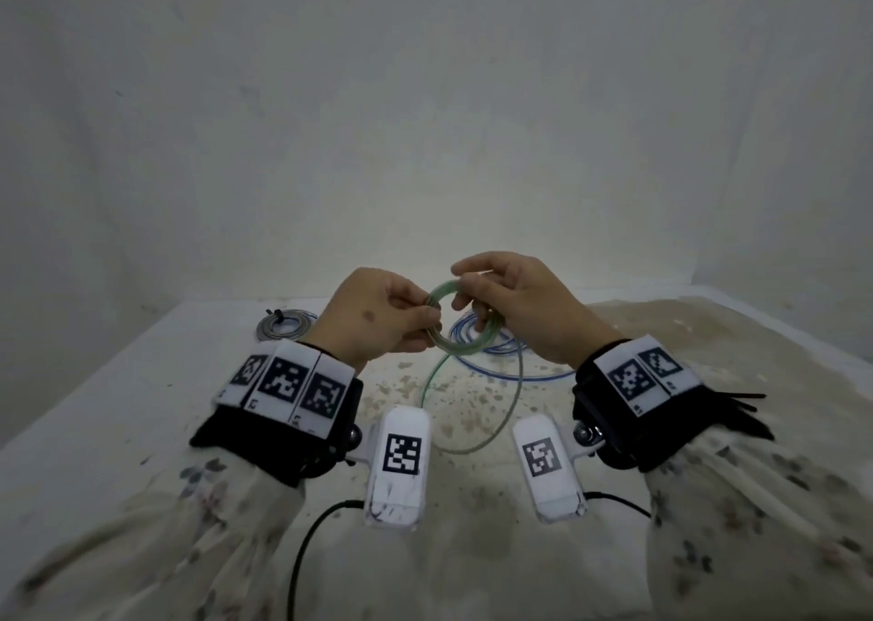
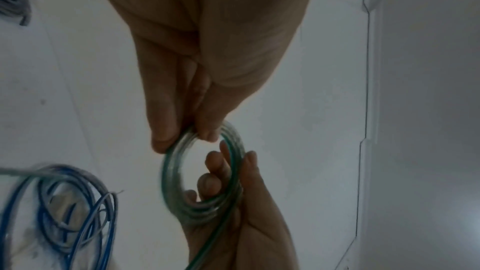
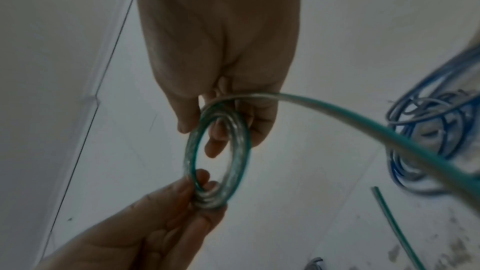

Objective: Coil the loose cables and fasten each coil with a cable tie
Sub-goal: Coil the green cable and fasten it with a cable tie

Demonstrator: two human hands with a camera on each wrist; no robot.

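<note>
Holding a small ring-shaped coil of translucent green cable (image 1: 441,323) above the stained white worktop (image 1: 141,384), we pinch its near side with our left hand (image 1: 378,316) and its far side with our right hand (image 1: 515,299), so the loops stay stacked while the loose tail (image 1: 496,431) hangs down. A grey coil already tied (image 1: 283,325) lies at left; a loose blue cable pile (image 1: 491,342) sits just behind.

From the left wrist, thumb and fingers (image 2: 163,130) clamp the turns flat.

From the right wrist, the tail (image 3: 363,122) runs off past our fingers toward the blue pile and could snag there.
</note>
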